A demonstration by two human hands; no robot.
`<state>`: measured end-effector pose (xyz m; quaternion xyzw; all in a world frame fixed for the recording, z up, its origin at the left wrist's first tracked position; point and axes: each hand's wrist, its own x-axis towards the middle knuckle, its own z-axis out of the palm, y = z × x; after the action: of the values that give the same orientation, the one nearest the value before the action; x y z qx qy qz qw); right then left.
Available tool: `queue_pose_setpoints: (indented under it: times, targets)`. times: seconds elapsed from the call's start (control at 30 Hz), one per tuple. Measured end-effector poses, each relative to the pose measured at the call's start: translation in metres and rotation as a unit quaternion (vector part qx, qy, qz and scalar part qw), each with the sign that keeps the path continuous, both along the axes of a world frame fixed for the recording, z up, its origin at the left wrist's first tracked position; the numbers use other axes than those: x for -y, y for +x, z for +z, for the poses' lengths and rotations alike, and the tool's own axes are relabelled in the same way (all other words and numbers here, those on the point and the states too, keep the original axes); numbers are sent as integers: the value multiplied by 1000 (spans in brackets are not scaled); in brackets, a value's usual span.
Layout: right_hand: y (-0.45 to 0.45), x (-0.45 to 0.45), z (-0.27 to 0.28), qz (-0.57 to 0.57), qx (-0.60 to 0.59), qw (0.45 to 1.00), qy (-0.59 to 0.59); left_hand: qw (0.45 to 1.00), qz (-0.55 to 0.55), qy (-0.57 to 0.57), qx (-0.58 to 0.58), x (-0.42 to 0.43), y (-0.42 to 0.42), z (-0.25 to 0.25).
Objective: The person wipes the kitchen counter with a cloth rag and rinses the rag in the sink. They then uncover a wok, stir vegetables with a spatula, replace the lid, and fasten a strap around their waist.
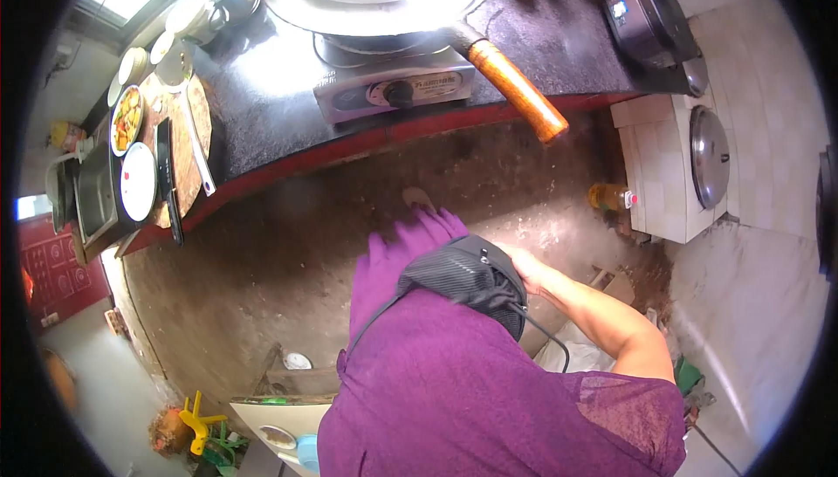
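My right hand is against the side of a black pouch worn at my waist over purple clothing. Most of its fingers are hidden by the pouch, so their grip cannot be made out. A black cable runs from the pouch. My left hand does not show. In front of me, a wok with a wooden handle rests on a gas stove. Bright glare hides the inside of the wok.
Left on the dark counter are a round chopping board, a knife, a ladle, a dish of food and a white plate. A cooker stands right. An oil bottle is below.
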<state>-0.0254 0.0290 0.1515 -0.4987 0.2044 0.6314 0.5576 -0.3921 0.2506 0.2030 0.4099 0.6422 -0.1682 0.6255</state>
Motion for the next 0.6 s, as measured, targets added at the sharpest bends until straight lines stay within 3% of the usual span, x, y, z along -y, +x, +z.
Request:
queue_pose_setpoints:
  times: [0.17,0.27,0.3,0.4,0.6]
  targets:
    - [15,-39,31,113,138,983,36,1000,-11,11,-8,-2,-1,2]
    - [12,-59,33,258,297,919,-6,1000,-13,16,-11,-1,-2,3]
    - [9,-65,35,310,392,865,-49,1000,-14,18,-13,0,-3,4]
    - [21,-80,53,414,426,804,-25,1000,-12,22,-17,2,-4,5]
    - [23,-83,45,399,419,816,-3,999,-5,28,-27,8,-7,9]
